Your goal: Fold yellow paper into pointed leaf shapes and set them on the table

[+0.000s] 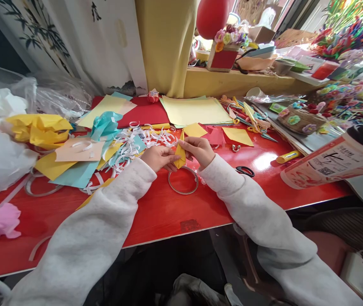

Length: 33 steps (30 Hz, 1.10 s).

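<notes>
Between my hands, above the red table, is a small folded piece of yellow paper with a narrow pointed top. My left hand pinches its lower left side. The fingers of my right hand grip it from the upper right. Below the paper a thin roll of tape lies flat on the table. Yellow paper squares and a pinkish-red folded paper lie just beyond my right hand. White curled paper strips are heaped behind my left hand.
Stacked coloured sheets lie at the back beside a bundle of scissors and tools. Black scissor handles and a yellow tube are to the right, near a large paper cup. Crumpled paper and a white plastic bag fill the left.
</notes>
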Tool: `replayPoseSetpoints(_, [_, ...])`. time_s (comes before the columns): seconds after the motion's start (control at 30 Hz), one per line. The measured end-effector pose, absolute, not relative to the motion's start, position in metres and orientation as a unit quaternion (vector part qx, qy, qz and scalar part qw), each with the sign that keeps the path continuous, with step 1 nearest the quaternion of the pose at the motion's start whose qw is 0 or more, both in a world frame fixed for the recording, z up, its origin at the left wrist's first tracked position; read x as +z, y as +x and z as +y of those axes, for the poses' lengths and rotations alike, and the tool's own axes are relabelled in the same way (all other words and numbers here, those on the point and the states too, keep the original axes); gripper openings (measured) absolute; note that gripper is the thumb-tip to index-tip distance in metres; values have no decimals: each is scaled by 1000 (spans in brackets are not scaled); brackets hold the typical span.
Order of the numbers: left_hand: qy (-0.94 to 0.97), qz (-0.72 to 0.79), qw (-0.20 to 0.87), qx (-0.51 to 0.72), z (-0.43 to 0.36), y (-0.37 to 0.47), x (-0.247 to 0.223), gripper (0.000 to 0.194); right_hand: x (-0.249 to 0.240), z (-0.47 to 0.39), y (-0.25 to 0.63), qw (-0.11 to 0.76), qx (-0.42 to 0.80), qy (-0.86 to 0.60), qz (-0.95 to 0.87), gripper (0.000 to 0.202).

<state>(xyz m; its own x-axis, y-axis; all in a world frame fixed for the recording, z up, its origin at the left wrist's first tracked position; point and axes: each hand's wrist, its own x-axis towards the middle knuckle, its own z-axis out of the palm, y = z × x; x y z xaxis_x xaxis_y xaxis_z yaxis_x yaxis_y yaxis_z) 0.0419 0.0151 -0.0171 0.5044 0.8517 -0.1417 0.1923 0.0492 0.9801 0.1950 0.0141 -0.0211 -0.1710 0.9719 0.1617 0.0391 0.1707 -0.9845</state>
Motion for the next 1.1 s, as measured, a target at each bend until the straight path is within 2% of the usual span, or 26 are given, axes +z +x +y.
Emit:
replayPoseSetpoints(0.2, [669, 380, 577, 273, 16, 39, -20, 36, -21, 16, 198, 497, 472, -433, -585, 35])
replayPoseSetpoints(0.4, [760, 441, 326, 349, 5, 46, -17, 28, -24, 20, 201, 555, 468, -428, -538, 33])
replayPoseSetpoints(0.6, [739, 465, 273, 405, -8, 52, -14, 24, -25, 12, 191, 602, 478, -412, -490, 30])
replayPoseSetpoints(0.77, [747, 491, 174, 414, -14, 50, -16, 26, -25, 8, 187, 610, 485, -406, -477, 29])
replayPoseSetpoints(0.87, [744, 470, 226, 419, -9, 49, -17, 29, -25, 11, 190, 610, 475, -418, -477, 29])
replayPoseSetpoints(1.0, [657, 443, 440, 423, 2, 49, -16, 39, -22, 13, 194, 595, 456, -423, -509, 31])
replayPoseSetpoints(1.1, [610, 425, 524, 415, 7, 49, -14, 42, -20, 12, 193, 578, 447, -415, -542, 32])
